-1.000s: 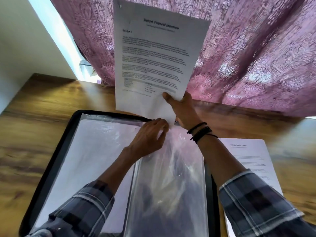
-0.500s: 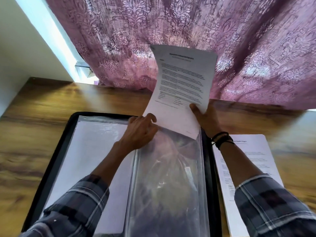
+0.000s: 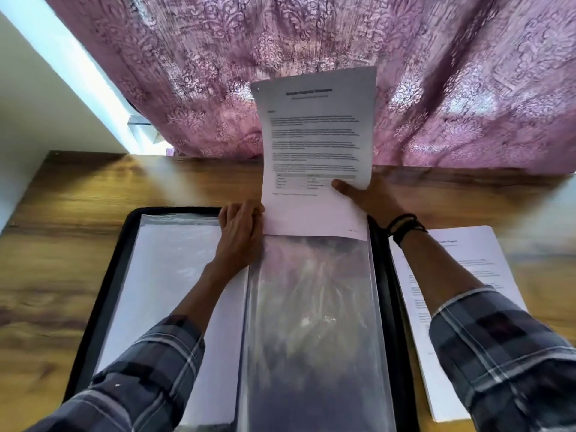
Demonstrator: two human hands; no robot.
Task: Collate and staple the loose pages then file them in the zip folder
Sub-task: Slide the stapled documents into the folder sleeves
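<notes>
A black zip folder (image 3: 103, 275) lies open on the wooden table, with clear plastic sleeves inside. My right hand (image 3: 369, 198) grips a printed set of pages (image 3: 314, 145) by its lower right side and holds it upright. The bottom edge of the pages sits at the mouth of the right-hand sleeve (image 3: 311, 322). My left hand (image 3: 240, 235) presses on the top of that sleeve at its left corner, touching the pages' lower left edge. The left sleeve (image 3: 168, 275) holds white paper.
A second printed set of pages (image 3: 461, 269) lies flat on the table right of the folder, partly under my right forearm. A pink patterned curtain (image 3: 280, 57) hangs just behind the table's far edge. A white wall is at the left.
The pages have come down and straightened over the right sleeve; their bottom edge now meets its opening. My left hand shifted to the sleeve's top left corner.
</notes>
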